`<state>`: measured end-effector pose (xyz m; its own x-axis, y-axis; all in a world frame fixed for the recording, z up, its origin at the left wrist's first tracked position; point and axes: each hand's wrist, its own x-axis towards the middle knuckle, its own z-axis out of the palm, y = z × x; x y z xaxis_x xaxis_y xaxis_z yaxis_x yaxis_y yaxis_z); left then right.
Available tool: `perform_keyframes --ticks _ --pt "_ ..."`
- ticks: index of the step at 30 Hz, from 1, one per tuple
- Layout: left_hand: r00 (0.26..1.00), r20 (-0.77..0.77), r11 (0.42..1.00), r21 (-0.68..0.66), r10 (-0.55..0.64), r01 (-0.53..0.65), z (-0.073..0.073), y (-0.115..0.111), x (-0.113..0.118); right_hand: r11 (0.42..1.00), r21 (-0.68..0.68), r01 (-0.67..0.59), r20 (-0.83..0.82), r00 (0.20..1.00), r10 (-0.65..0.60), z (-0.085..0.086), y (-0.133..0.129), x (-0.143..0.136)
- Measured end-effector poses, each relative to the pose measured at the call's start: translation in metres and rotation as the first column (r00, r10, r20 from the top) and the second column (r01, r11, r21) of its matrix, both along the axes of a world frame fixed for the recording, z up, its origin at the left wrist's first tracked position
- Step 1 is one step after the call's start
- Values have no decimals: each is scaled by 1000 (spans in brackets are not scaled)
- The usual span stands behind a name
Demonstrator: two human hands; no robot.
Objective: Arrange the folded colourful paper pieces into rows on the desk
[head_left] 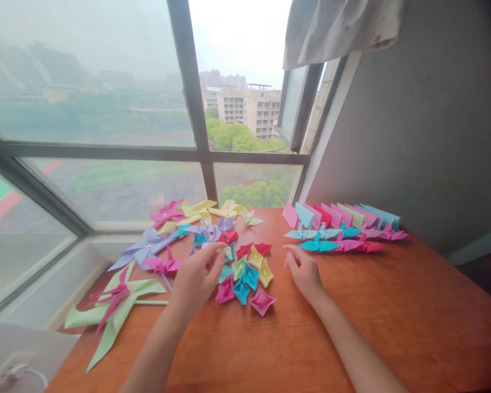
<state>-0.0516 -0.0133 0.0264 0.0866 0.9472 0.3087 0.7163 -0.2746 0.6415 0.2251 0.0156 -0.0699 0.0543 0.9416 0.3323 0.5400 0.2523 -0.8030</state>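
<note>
A cluster of folded paper boats [251,277] in blue, yellow, green, red and pink lies on the brown table between my hands. My left hand [198,275] hovers at the cluster's left edge, fingers half curled and thumb apart, partly covering some pieces. Nearest to me is a pink paper boat [262,302], slightly away from the others. To the right of the cluster, my right hand [305,272] is loosely bent with its index finger and thumb apart. I see nothing in either hand. Just beyond it stand rows of paper cranes [319,244].
Paper planes [331,215] stand in a row at the back right. Pinwheels lie on the left, including a green one [106,308] with a magenta crane [115,295] on it and a purple one [147,248]. A window frame [147,152] borders the wooden table [352,327].
</note>
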Motion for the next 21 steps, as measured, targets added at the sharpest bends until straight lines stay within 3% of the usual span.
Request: perform_keyframes --ticks 2,4,8,10,15,21 --pt "975 -131 983 61 181 -175 -1 -1 -27 1000 4 -9 3 1000 9 0 0 1" --pt "899 -263 937 125 349 -327 -5 -3 -54 1000 13 -23 27 999 23 2 -1 1" --pt "724 -470 862 225 504 -454 -14 -8 -91 998 15 -68 72 995 66 3 -1 0" --pt "686 -507 850 244 522 -467 -18 -9 -100 997 8 -80 86 993 79 2 -1 0" --pt "671 -529 849 227 519 -477 -23 -8 -104 995 -4 -104 116 988 104 0 0 2" --pt "703 -485 847 180 519 -501 -24 -10 -102 995 -4 -102 148 984 101 3 0 1"
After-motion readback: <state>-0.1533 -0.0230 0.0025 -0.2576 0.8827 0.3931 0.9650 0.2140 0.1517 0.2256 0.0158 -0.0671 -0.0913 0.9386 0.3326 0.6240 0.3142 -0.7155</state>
